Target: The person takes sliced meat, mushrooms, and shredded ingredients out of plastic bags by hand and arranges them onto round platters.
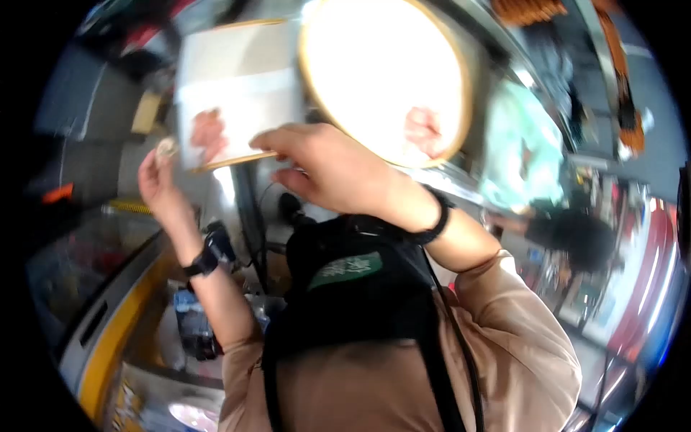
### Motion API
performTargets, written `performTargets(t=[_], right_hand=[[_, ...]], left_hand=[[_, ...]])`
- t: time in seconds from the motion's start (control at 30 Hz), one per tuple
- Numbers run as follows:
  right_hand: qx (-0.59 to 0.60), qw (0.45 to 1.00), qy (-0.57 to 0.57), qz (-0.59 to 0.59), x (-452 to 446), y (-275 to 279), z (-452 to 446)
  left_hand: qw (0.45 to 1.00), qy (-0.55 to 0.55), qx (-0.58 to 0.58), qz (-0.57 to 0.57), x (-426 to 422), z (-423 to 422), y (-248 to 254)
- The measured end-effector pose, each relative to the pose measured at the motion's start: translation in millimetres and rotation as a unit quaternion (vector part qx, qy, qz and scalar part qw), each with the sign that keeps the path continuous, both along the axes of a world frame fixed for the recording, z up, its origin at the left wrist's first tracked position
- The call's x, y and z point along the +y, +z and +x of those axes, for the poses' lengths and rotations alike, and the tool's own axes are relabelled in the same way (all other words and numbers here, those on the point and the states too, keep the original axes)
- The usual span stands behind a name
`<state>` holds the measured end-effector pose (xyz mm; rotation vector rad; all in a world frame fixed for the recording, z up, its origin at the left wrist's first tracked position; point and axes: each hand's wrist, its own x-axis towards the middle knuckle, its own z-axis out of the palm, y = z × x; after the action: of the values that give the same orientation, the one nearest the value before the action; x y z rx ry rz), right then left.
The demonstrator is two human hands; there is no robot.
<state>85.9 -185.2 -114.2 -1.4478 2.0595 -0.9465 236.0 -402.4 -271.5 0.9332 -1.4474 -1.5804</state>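
Note:
My left hand [160, 180], with a black watch on the wrist, is raised at the left of the rectangular tray. Its fingertips are closed on a small pale round piece [167, 148], too blurred to name more exactly. My right hand [327, 164] hovers at the near right corner of the white rectangular tray [252, 93], palm down, with thumb and fingers apart. Pinkish pieces [209, 135] like raw meat or filling lie in that tray. A round, yellow-rimmed tray [381, 65], overexposed, stands beside it with another pinkish heap [423, 128].
A mint-green, sheet-like thing [522, 147] is right of the round tray, with a dark rounded shape [579, 236] below it. A yellow-edged counter or case [119, 335] runs along the lower left. My black apron [345, 302] is close beneath the trays.

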Motion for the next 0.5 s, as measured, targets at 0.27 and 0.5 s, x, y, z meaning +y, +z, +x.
performTargets(t=[0.27, 0.5], right_hand=[[0.045, 0.914, -0.395, 0.086, 300.6, 174.9, -52.4], [-0.043, 0.887, -0.399, 0.227, 476.7, 155.8, -140.3]], left_hand=[[0.947, -0.319, 0.028, -0.002, 144.2, -88.9, 87.9], [0.881, -0.455, 0.050, 0.120, 252.3, -134.2, 80.9]])
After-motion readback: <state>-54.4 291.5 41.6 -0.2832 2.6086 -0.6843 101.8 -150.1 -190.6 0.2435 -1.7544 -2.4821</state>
